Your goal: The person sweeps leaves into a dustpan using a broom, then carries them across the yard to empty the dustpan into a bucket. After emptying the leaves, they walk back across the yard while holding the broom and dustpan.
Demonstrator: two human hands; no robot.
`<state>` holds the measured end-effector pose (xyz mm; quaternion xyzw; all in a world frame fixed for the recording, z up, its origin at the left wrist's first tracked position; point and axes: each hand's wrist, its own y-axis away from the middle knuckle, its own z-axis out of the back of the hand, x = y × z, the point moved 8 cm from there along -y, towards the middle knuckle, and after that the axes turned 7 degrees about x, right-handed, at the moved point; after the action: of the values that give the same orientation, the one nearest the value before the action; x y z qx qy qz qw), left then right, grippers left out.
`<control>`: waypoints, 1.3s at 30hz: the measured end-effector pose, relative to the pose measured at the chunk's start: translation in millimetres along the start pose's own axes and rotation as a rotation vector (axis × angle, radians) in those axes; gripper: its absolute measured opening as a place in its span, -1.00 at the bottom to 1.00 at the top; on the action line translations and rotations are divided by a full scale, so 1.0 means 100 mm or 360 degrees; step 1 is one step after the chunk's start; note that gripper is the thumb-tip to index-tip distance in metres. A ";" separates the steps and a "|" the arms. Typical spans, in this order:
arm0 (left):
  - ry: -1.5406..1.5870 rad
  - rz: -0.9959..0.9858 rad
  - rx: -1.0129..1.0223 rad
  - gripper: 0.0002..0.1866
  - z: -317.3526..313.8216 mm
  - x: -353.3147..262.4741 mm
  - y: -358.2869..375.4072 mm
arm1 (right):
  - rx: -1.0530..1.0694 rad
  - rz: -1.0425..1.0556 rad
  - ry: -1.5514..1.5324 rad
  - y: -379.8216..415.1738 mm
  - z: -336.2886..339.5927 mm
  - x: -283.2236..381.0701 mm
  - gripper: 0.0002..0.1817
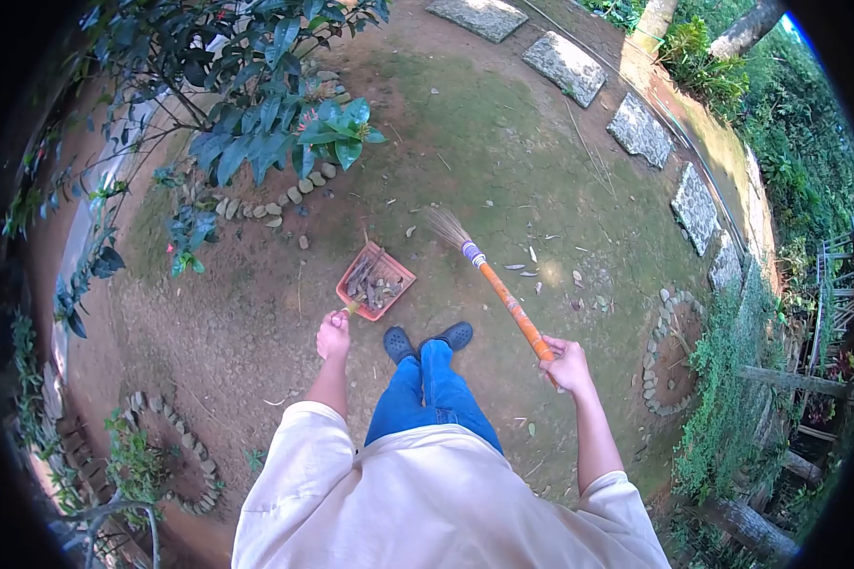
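Note:
A red-orange dustpan [403,282] holding dry leaves is in front of my feet, a little to the left. My left hand [333,336] is closed around its handle. To the right, my right hand [566,365] grips the upper end of a broom [512,306] with an orange handle and a purple-and-white binding. The broom slants away to the upper left, and its thin bristles point toward the ground beyond the dustpan. Several fallen leaves [528,269] lie on the ground just right of the bristles.
A leafy bush [247,123] overhangs the upper left, beside a row of stones [275,207]. Stone slabs [565,68] curve along the upper right. Rings of small stones [651,360] stand at right and lower left. A wooden fence [792,381] borders the far right.

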<state>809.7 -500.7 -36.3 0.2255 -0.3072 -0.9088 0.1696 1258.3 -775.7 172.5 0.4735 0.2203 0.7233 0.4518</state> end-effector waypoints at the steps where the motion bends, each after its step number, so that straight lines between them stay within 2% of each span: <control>1: -0.0005 0.0007 0.0001 -0.59 -0.01 0.00 -0.01 | -0.0013 0.0034 0.0037 -0.09 -0.02 -0.01 -0.32; 8: -0.0014 0.0013 0.0023 -0.59 -0.01 0.02 -0.03 | 0.0038 0.0142 0.0401 -0.31 -0.25 0.20 -0.35; 11: 0.0002 0.0039 0.0030 -0.60 -0.02 0.05 -0.04 | 0.0285 -0.0078 0.0370 -0.21 -0.34 0.18 -0.36; 17: 0.0057 -0.0006 0.0015 -0.59 -0.09 0.22 -0.08 | 0.0445 -0.0100 0.0080 0.37 -0.23 0.07 -0.34; 23: 0.0158 -0.0084 -0.0006 -0.59 -0.11 0.29 0.03 | 0.0367 -0.0107 0.0041 0.66 -0.10 0.10 -0.33; 39: 0.0272 -0.0176 -0.0091 -0.57 0.03 0.20 -0.03 | 0.0047 0.0010 -0.0118 0.26 -0.05 -0.02 -0.34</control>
<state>791.2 -505.7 -42.1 0.3139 -0.2526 -0.9027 0.1511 1242.1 -789.5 188.8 0.5072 0.2128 0.7034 0.4503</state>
